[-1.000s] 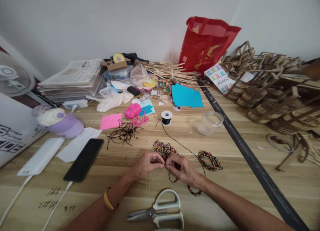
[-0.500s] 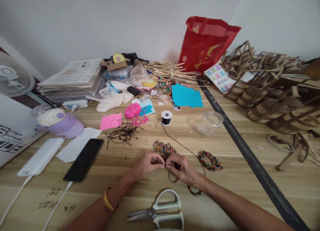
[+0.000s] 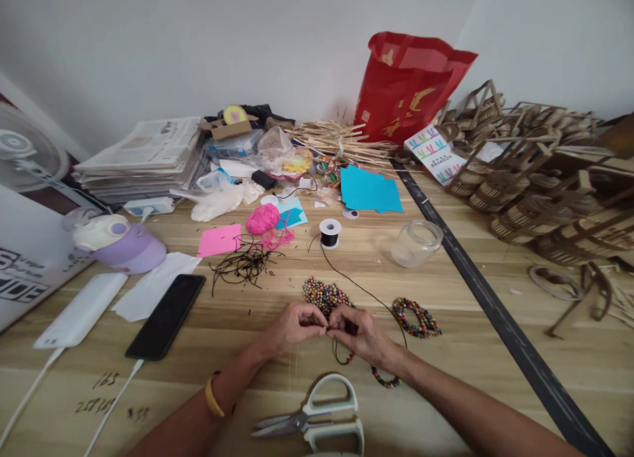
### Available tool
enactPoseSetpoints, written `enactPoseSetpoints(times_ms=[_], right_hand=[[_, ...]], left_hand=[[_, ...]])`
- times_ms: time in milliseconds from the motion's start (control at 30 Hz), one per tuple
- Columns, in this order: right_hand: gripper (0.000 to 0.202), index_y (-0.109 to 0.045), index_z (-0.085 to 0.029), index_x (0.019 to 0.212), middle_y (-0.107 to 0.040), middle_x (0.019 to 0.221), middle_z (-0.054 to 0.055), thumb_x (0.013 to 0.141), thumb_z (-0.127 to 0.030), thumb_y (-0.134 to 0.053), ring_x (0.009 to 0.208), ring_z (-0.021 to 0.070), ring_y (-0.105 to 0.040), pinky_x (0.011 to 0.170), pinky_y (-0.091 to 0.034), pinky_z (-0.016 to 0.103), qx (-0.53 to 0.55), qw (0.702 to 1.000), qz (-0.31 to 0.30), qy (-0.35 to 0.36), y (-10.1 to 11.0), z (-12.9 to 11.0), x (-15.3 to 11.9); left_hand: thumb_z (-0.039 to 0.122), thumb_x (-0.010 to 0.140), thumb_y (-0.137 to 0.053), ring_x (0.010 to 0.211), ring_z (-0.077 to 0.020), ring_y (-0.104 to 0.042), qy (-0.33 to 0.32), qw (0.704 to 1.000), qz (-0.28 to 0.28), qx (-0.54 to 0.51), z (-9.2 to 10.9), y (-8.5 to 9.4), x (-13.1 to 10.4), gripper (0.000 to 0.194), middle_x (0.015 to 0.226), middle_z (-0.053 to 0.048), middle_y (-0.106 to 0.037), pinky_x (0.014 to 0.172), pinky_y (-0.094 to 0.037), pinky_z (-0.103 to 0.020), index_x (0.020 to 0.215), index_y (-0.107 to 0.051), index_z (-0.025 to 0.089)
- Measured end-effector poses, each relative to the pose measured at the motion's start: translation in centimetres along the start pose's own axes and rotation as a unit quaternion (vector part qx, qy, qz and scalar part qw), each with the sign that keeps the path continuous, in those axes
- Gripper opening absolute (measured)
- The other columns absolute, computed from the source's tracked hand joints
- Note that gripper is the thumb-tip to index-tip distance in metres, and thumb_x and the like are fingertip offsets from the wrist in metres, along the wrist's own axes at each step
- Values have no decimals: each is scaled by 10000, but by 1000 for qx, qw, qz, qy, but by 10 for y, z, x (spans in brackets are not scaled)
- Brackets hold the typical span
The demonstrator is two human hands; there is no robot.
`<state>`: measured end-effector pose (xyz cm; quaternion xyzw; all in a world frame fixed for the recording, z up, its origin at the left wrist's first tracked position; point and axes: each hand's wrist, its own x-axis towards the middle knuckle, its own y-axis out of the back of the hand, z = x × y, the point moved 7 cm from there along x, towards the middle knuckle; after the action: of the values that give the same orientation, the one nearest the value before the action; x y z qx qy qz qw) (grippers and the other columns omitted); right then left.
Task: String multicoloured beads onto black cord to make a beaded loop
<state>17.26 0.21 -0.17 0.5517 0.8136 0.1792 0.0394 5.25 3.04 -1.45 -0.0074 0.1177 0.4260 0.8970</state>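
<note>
My left hand (image 3: 300,323) pinches a tiny yellowish bead at its fingertips. Touching almost tip to tip with it, my right hand (image 3: 364,335) is closed on the black cord (image 3: 352,281), whose end is too small to make out. The cord runs from a white-flanged spool (image 3: 329,234) and loops around behind my right hand. A string of coloured beads (image 3: 385,379) hangs below my right wrist. Loose beads (image 3: 321,293) lie piled just beyond my fingers. Right of them rests a coiled bead strand (image 3: 417,318). White-handled scissors (image 3: 317,417) lie nearest me.
A glass jar (image 3: 417,244) stands right of the spool. Black cord scraps (image 3: 242,262), pink yarn (image 3: 262,219) and a phone (image 3: 166,317) lie left. Small woven baskets (image 3: 525,206) crowd the right; newspapers (image 3: 143,153) and a red bag (image 3: 411,87) are at the back.
</note>
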Motion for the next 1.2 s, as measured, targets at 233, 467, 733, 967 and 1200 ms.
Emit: enactPoseSetpoints(times_ms=[233,467,733,967,1200], right_hand=[[156,-549,-171,753,-487,598,-40,835,-292,-603,531,93,-434,502,-364,197,3,1000,-4,0,-1,-1,0],[84,-563,-171,801,-510,647,-25,826,-241,-603,537,97,-454,504,-379,200,2,1000,-6,27,0,-9,1],[64,-592,-160,807,-529,692,-4,831,-218,-599,567,97,-471,518,-389,199,-19,999,-2,38,1,-8,-1],[39,-578,-165,791,-533,690,-2,821,-141,-573,575,99,-478,529,-381,197,-42,997,-3,63,0,-10,-2],[161,-470,-178,660,-554,699,4,732,-82,-577,624,114,-493,587,-376,226,-60,992,-26,109,-2,-23,-4]], left_hand=[[267,637,-743,667,-128,-579,4,1000,-3,-14,1,-1,0,197,706,-36,-662,663,-440,-234,728,-664,112],[301,602,-776,601,-103,-543,10,999,13,-30,-1,1,0,252,641,-10,-621,608,-412,-217,661,-619,112],[274,666,-712,618,-111,-537,8,1000,7,-9,1,1,0,185,661,-26,-640,608,-392,-215,689,-654,100],[259,705,-661,633,-117,-541,-7,1000,-2,21,3,2,0,161,669,-28,-640,618,-394,-218,713,-657,98],[306,735,-659,639,-126,-571,-15,1000,-5,-6,5,3,1,206,671,-36,-647,627,-423,-225,709,-613,107]])
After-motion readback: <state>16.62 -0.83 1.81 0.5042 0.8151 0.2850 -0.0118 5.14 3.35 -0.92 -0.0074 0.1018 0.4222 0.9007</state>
